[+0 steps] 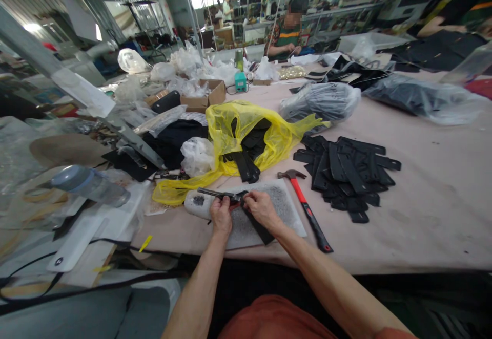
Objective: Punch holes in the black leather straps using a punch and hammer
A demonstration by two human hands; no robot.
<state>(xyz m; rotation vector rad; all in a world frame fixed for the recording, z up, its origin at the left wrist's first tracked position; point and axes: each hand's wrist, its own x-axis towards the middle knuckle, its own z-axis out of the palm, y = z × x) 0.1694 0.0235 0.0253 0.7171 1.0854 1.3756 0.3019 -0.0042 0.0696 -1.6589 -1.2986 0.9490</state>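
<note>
My left hand (222,216) is closed around a dark metal plier-like tool (217,193) with a long bar pointing left and a bit of red near its jaws. My right hand (262,208) pinches the upper end of a black strap piece (259,226), right beside the tool's head. The strap slants down toward the table edge. Both hands are over a pale speckled board (282,195). To the right of it lies a claw hammer (305,206) with a red and black handle. The exact contact between tool and strap is hidden by my fingers.
A heap of black strap pieces (348,170) lies right of the hammer. Behind the board, a yellow plastic bag (219,116) holds more black pieces. A water bottle (94,185) is at the left, near a slanting metal post (126,134). A person (288,34) sits across the table.
</note>
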